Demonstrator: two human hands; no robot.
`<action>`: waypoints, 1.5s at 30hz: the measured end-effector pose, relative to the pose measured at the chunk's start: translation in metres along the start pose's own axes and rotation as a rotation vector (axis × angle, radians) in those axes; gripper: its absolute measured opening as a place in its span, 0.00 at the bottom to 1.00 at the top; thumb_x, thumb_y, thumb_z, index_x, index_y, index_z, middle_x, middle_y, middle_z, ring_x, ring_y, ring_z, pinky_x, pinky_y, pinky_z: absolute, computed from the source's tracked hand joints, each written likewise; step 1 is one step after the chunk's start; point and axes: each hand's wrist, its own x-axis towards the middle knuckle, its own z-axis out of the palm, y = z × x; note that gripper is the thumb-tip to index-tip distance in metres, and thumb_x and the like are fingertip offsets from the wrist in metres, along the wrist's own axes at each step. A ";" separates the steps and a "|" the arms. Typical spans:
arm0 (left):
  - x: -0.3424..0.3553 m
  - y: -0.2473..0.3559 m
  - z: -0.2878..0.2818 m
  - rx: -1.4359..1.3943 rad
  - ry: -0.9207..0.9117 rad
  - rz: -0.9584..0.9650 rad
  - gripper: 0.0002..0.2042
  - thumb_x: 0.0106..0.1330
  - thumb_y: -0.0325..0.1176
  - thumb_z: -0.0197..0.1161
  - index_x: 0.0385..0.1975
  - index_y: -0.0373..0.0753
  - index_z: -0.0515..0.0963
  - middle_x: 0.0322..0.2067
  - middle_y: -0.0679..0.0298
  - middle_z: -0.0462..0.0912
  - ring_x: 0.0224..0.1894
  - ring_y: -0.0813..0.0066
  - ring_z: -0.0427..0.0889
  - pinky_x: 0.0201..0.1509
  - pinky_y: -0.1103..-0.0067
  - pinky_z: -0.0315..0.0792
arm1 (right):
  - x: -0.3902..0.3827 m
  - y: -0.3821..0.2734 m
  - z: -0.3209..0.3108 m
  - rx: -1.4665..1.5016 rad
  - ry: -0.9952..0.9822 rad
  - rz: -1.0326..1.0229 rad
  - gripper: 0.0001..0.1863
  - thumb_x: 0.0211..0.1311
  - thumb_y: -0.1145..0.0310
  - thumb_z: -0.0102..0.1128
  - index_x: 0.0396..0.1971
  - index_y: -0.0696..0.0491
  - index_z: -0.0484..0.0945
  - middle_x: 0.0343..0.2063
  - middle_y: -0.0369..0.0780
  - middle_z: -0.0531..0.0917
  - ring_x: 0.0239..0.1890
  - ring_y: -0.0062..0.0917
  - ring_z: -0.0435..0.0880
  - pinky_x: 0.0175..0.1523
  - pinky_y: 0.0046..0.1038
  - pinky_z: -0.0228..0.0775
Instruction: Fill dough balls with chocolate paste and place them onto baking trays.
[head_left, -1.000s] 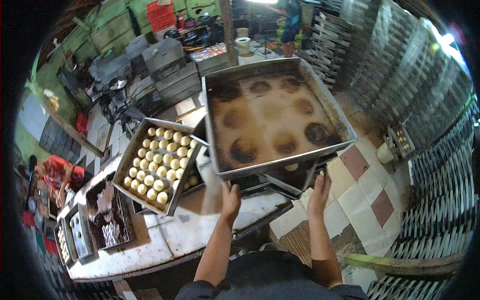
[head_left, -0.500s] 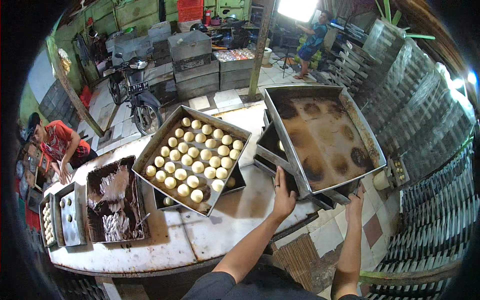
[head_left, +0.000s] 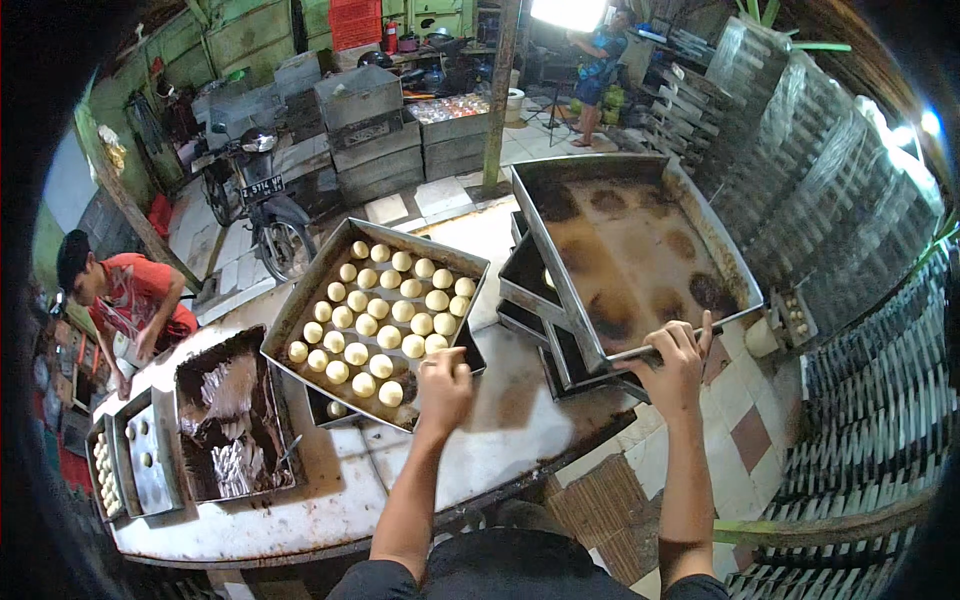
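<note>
My left hand [head_left: 445, 392] is closed at the right rim of a square metal tray [head_left: 290, 292] with rows of pale round dough balls [head_left: 366, 325]. Its curled fingers cover the tray's edge and the place of a dough ball there, so what they hold is hidden. My right hand [head_left: 677, 365] grips the near rim of a deep, brown-stained metal tray [head_left: 640, 255]. No dough lies in that tray, which rests tilted over a stack of dark trays [head_left: 527, 275]. Another dark tray shows beneath the one with the dough.
Left on the pale tabletop [head_left: 330, 510] are a dark-smeared tray [head_left: 230, 410] with a scraper and two narrow trays [head_left: 155, 455] with dough balls. A co-worker in red [head_left: 145, 300] leans in at the far left. Behind stand a motorcycle [head_left: 270, 200], metal boxes and a post [head_left: 500, 95].
My left hand has left the stacked trays and moved left to the dough tray. My right hand has shifted along the stained tray's near rim. The co-worker has leaned closer.
</note>
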 end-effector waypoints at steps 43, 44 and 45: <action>-0.337 -0.205 -0.423 -0.900 0.622 -0.794 0.14 0.77 0.34 0.61 0.47 0.26 0.80 0.42 0.57 0.86 0.45 0.70 0.86 0.55 0.72 0.78 | -0.072 -0.592 0.242 0.123 -0.895 -0.899 0.10 0.57 0.75 0.62 0.39 0.59 0.76 0.38 0.48 0.83 0.41 0.41 0.89 0.39 0.35 0.85; -0.341 -0.207 -0.435 -0.873 0.631 -0.820 0.14 0.77 0.37 0.61 0.45 0.29 0.80 0.39 0.59 0.86 0.42 0.73 0.85 0.53 0.74 0.78 | -0.068 -0.604 0.232 0.108 -0.894 -0.894 0.09 0.56 0.76 0.61 0.37 0.58 0.75 0.37 0.47 0.82 0.42 0.40 0.88 0.40 0.36 0.84; -0.346 -0.215 -0.440 -0.875 0.642 -0.836 0.14 0.77 0.37 0.61 0.45 0.29 0.80 0.39 0.59 0.86 0.42 0.73 0.85 0.53 0.74 0.78 | -0.063 -0.621 0.219 0.111 -0.909 -0.906 0.09 0.56 0.76 0.61 0.37 0.58 0.75 0.37 0.47 0.82 0.42 0.40 0.88 0.40 0.36 0.84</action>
